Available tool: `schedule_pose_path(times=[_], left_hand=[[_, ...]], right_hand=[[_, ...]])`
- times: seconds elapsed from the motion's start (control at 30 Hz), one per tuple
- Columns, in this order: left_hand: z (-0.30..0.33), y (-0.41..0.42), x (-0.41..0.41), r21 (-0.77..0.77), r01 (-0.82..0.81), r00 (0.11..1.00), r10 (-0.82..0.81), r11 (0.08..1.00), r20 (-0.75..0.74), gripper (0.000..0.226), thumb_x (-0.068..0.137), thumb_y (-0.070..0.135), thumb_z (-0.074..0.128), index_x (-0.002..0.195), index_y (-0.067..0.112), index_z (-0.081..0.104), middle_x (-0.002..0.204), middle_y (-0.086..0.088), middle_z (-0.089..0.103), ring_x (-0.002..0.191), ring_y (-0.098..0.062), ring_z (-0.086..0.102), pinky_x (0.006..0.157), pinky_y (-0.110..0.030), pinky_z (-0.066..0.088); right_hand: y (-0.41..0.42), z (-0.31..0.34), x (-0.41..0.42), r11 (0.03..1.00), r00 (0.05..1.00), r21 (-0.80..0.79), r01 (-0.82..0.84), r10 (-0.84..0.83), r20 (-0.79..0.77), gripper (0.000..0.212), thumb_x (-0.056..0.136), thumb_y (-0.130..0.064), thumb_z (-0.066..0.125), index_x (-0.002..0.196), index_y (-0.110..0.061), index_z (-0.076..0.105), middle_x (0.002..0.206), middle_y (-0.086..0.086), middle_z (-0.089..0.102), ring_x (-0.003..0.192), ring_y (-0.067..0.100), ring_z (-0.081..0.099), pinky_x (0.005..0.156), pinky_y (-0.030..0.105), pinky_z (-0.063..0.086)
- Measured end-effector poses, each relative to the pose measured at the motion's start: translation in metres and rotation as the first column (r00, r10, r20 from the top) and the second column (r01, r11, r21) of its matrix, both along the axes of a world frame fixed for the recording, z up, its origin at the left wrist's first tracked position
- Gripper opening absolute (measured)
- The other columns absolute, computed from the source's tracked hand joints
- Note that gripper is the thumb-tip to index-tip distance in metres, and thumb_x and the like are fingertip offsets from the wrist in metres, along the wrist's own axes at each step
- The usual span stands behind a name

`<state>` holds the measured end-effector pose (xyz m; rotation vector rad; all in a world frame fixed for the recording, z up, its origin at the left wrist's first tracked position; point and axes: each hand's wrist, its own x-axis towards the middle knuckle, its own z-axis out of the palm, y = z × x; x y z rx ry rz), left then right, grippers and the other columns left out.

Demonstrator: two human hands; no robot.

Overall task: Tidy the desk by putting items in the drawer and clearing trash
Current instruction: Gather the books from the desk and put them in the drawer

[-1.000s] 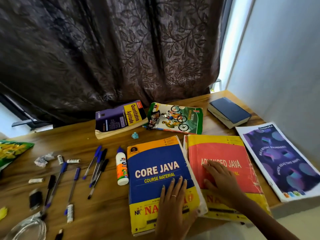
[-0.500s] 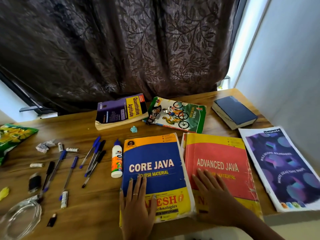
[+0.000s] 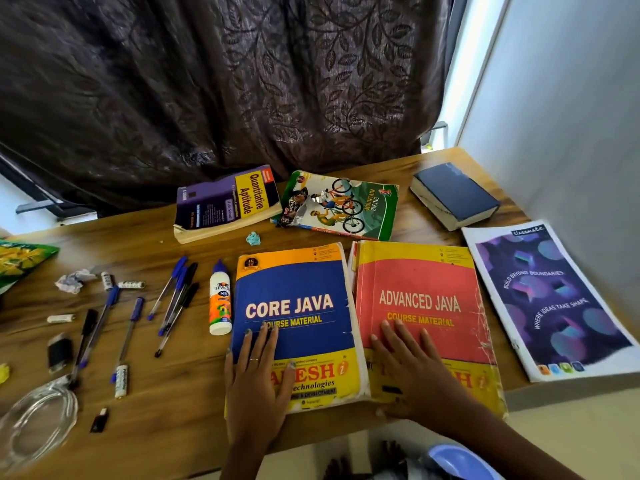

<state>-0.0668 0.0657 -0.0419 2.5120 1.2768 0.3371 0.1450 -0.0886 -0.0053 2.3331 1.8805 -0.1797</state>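
My left hand (image 3: 258, 379) lies flat, fingers spread, on the lower part of the blue and yellow Core Java book (image 3: 294, 292). My right hand (image 3: 410, 368) lies flat on the red Advanced Java book (image 3: 420, 282) beside it. Neither hand grips anything. Left of the books stand a glue bottle (image 3: 220, 299) and several pens (image 3: 175, 296) on the wooden desk (image 3: 173, 403). Crumpled paper (image 3: 72, 280), a small blue scrap (image 3: 253, 238) and a torn snack wrapper (image 3: 294, 209) lie about. No drawer is in view.
At the back lie a Quantitative Aptitude book (image 3: 225, 202), a Mountain Biking notebook (image 3: 349, 206) and a dark blue book (image 3: 453, 194). A purple notebook (image 3: 550, 299) overhangs the right edge. A clear cable coil (image 3: 34, 420) and a green packet (image 3: 20, 261) are at left. A curtain hangs behind.
Both hands have slid towards the near ends of the two Java books, which now lie straighter side by side. The camera view has shifted slightly.
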Motion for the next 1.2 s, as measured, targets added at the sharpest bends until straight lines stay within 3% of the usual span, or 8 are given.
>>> schedule_pose_path(times=[0.33,0.47,0.57,0.67,0.8,0.9,1.03,1.2], left_hand=[[-0.001,-0.001,0.001,0.011,-0.016,1.000,0.016,1.000,-0.020,0.093,0.079,0.077,-0.004,0.146,0.022,0.030,0.153,0.003,0.030,0.143,-0.011,0.008,0.118,-0.043,0.008],[-0.001,-0.002,0.001,-0.004,-0.025,0.999,0.025,1.000,-0.028,0.078,0.081,0.064,0.014,0.146,0.023,0.028,0.154,0.003,0.029,0.143,-0.010,0.006,0.119,-0.044,0.008],[0.001,-0.003,0.001,-0.010,-0.021,0.999,0.021,1.000,-0.028,0.078,0.081,0.063,0.014,0.147,0.024,0.027,0.155,0.004,0.027,0.144,-0.011,0.007,0.119,-0.042,0.006],[0.001,-0.003,0.000,-0.015,-0.013,0.999,0.013,1.000,-0.033,0.078,0.081,0.064,0.011,0.147,0.026,0.022,0.156,0.007,0.022,0.145,-0.011,0.004,0.120,-0.040,0.002],[0.000,-0.002,-0.001,-0.022,-0.012,1.000,0.012,1.000,-0.014,0.073,0.083,0.062,0.015,0.146,0.027,0.023,0.155,0.007,0.024,0.144,-0.009,0.005,0.119,-0.042,0.003],[0.002,-0.003,0.000,-0.002,-0.025,1.000,0.025,1.000,-0.003,0.069,0.084,0.057,0.022,0.143,0.024,0.034,0.151,0.003,0.035,0.143,-0.015,0.015,0.117,-0.050,0.012],[0.005,-0.006,0.001,0.033,-0.078,0.997,0.079,0.996,-0.019,0.067,0.083,0.055,0.029,0.138,0.021,0.047,0.149,-0.005,0.040,0.142,-0.030,0.027,0.111,-0.060,0.020],[0.005,-0.004,0.009,-0.168,-0.288,0.946,0.307,0.943,0.105,0.065,0.086,0.043,0.061,0.143,0.022,0.036,0.154,-0.013,0.026,0.140,-0.031,0.029,0.106,-0.051,0.038]], right_hand=[[-0.011,-0.016,-0.022,0.973,0.981,0.209,-0.097,0.057,0.186,0.063,0.062,-0.055,0.077,0.108,-0.013,0.070,0.110,0.018,0.069,0.099,0.036,0.067,0.071,0.053,0.057],[-0.020,-0.028,-0.035,0.939,0.970,0.305,-0.156,0.088,0.225,0.052,0.102,-0.021,0.020,0.106,-0.010,0.071,0.106,0.018,0.070,0.097,0.036,0.067,0.073,0.049,0.058],[-0.018,-0.017,-0.038,0.929,0.972,0.330,-0.166,0.098,0.213,0.027,0.080,-0.028,0.070,0.100,-0.011,0.074,0.101,0.014,0.072,0.092,0.033,0.069,0.069,0.044,0.059],[-0.017,-0.018,-0.032,0.926,0.992,0.366,-0.089,0.051,0.114,0.063,0.038,-0.029,0.094,0.095,-0.010,0.075,0.097,0.012,0.074,0.089,0.029,0.071,0.081,0.033,0.055],[-0.027,-0.014,-0.020,0.869,0.993,0.484,-0.104,0.068,0.092,0.030,0.072,-0.012,0.060,0.099,-0.012,0.073,0.100,0.012,0.073,0.101,0.027,0.065,0.108,0.027,0.025],[-0.041,-0.005,-0.005,0.866,0.996,0.491,-0.094,0.083,0.044,0.046,0.063,-0.009,0.083,0.107,-0.003,0.070,0.110,0.016,0.068,0.100,0.029,0.067,0.096,0.029,0.045],[-0.047,0.030,0.009,0.818,0.996,0.576,0.001,0.049,-0.071,0.055,0.102,-0.030,0.021,0.114,0.000,0.065,0.117,0.014,0.066,0.105,0.025,0.065,0.080,0.027,0.053],[-0.051,0.048,0.019,0.738,0.925,0.613,0.283,-0.041,-0.379,0.053,0.098,-0.044,0.029,0.123,-0.007,0.057,0.111,-0.001,0.060,0.102,0.017,0.062,0.073,0.021,0.053]])
